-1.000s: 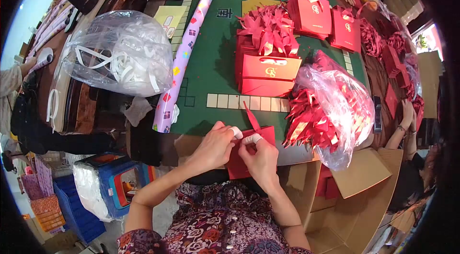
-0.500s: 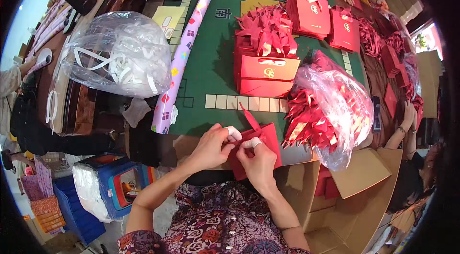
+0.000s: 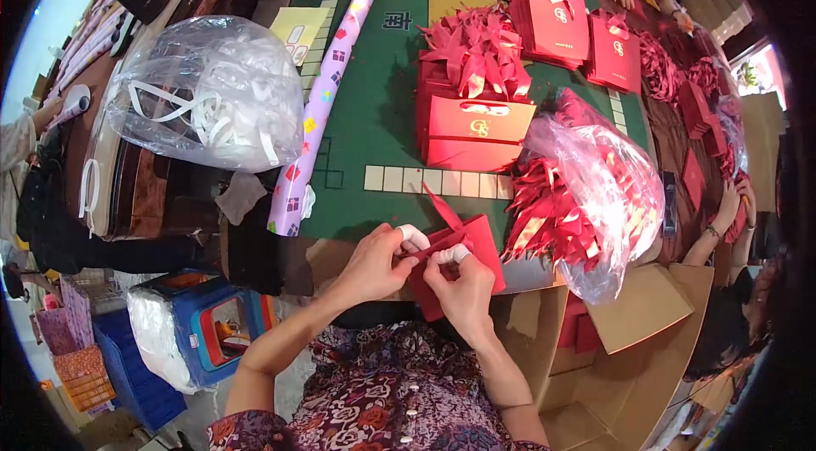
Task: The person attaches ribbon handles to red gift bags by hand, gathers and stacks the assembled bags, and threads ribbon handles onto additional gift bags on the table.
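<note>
At the table's near edge, my left hand (image 3: 380, 262) pinches a red ribbon (image 3: 442, 209) at the top of a small red paper bag (image 3: 483, 249). My right hand (image 3: 461, 283) is closed on the ribbon too, close beside the left, over the bag's face. White wraps cover fingertips on both hands. One ribbon end sticks up beyond the bag. Behind it stands a row of red bags (image 3: 478, 130) with ribbons on top. To the right lies a clear plastic bag full of red ribbons (image 3: 586, 196).
A plastic bag of white straps (image 3: 229, 94) and a patterned roll (image 3: 319, 111) lie on the left. More red bags (image 3: 551, 26) stand farther back. An open cardboard box (image 3: 642, 306) is at lower right. Co-workers' hands (image 3: 727, 209) show at the right.
The red bag has tilted and shifted slightly right under my hands, which stay close together. At the right, a co-worker's second hand has come into view; another co-worker's arm has moved at the top.
</note>
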